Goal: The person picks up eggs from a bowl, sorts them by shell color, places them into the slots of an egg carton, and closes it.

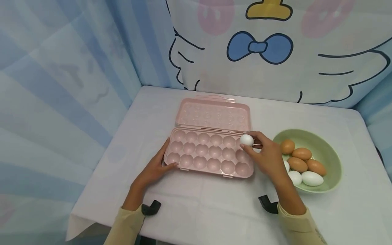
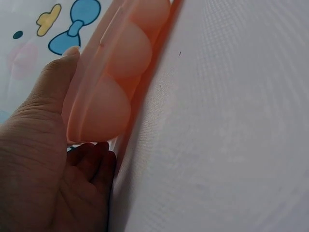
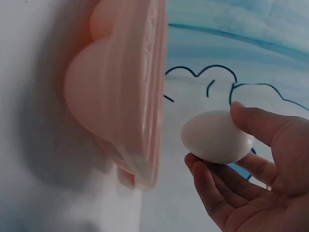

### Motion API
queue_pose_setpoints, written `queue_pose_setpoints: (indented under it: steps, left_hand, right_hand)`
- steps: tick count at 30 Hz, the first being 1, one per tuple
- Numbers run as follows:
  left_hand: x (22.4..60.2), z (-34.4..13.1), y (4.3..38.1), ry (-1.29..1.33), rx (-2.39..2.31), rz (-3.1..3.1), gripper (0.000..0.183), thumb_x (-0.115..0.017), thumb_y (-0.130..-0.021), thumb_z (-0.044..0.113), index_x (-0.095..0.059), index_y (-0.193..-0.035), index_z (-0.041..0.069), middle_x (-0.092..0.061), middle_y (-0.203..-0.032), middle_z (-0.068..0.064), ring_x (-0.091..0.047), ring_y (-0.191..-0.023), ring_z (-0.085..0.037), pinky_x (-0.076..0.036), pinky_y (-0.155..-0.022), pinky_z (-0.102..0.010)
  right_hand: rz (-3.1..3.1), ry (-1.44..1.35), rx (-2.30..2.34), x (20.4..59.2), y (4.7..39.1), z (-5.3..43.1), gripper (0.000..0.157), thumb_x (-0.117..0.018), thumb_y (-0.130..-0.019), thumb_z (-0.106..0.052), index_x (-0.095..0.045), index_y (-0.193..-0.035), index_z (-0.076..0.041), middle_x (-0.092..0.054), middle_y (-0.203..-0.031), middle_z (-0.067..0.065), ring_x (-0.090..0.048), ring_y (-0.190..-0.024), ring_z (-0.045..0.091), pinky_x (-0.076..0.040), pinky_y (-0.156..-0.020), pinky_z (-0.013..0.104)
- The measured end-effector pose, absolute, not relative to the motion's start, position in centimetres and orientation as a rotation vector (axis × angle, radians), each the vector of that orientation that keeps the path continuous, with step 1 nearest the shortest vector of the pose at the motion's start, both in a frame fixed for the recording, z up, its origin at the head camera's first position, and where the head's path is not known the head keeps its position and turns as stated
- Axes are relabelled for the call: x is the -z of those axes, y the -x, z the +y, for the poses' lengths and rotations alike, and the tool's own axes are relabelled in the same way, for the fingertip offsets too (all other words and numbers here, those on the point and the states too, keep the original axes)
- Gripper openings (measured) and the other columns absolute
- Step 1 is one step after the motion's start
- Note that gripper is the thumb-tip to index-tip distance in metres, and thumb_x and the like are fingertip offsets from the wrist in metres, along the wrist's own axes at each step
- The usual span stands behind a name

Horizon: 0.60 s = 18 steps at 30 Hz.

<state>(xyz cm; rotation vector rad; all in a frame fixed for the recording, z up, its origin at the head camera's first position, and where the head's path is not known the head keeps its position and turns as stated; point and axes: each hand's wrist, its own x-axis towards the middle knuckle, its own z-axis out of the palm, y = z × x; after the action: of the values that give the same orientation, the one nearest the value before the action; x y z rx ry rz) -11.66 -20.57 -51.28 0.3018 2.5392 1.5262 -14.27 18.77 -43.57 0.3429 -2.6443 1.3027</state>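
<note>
A pink egg carton (image 1: 199,162) lies with its lid (image 1: 213,115) flipped back, and the cups that show hold no eggs. My left hand (image 1: 155,166) grips its left end, thumb along the near edge and fingers at the side. From the left wrist view, that thumb (image 2: 54,79) presses the carton's rim and the fingers curl below. Over the far right cups, my right hand (image 1: 267,154) pinches a white egg (image 1: 246,140) between thumb and fingertips. In the right wrist view the egg (image 3: 217,137) is apart from the carton's side (image 3: 113,92).
To the right, a green bowl (image 1: 332,170) holds several brown eggs (image 1: 301,153) and white eggs (image 1: 312,178); the right hand partly covers its left side. A white cloth covers the table (image 1: 196,207). Behind it hangs a cartoon-printed curtain (image 1: 211,73).
</note>
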Motion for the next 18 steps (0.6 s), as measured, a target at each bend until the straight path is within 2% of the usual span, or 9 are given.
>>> queue_pose_setpoints:
  steps: [4,8,13,18]
  left_hand:
    - [51.4,-20.5,11.7,-0.287,-1.521,2.55,0.105,-0.08,-0.094,0.035,-0.006,-0.168,0.028,-0.011,-0.172,0.002,-0.012,-0.156,-0.021,-0.014,-0.124,-0.049]
    - [51.4,-20.6,11.6,-0.261,-1.494,2.569,0.104,-0.079,-0.094,0.037,-0.007,-0.168,0.027,-0.012,-0.172,0.002,-0.012,-0.156,-0.022,-0.014,-0.124,-0.049]
    - [51.4,-20.3,11.6,-0.271,-1.49,2.567,0.104,-0.078,-0.094,0.04,-0.006,-0.169,0.027,-0.011,-0.172,0.002,-0.012,-0.156,-0.022,-0.014,-0.124,-0.051]
    - [51.1,-20.3,11.6,-0.286,-1.501,2.555,0.104,-0.078,-0.094,0.038,-0.005,-0.168,0.029,-0.011,-0.172,0.002,-0.012,-0.156,-0.022,-0.014,-0.124,-0.05]
  right_hand:
    - [-2.6,-0.27,-1.259,45.4,14.3,17.9,0.037,-0.082,-0.091,-0.015,-0.07,-0.125,-0.005,-0.075,-0.11,0.013,-0.071,-0.101,0.029,-0.059,-0.08,0.045]
    - [-2.523,-0.188,-1.187,46.7,14.5,17.0,0.039,-0.087,-0.086,-0.017,-0.073,-0.12,-0.004,-0.075,-0.107,0.017,-0.072,-0.096,0.034,-0.055,-0.073,0.048]
    - [-2.465,-0.123,-1.118,48.0,15.0,16.5,0.041,-0.088,-0.083,-0.014,-0.073,-0.118,0.003,-0.073,-0.108,0.023,-0.067,-0.098,0.042,-0.051,-0.083,0.055]
    - [-2.415,-0.122,-1.099,48.7,15.3,16.2,0.039,-0.089,-0.079,-0.009,-0.075,-0.113,0.004,-0.072,-0.107,0.024,-0.062,-0.099,0.044,-0.047,-0.086,0.055]
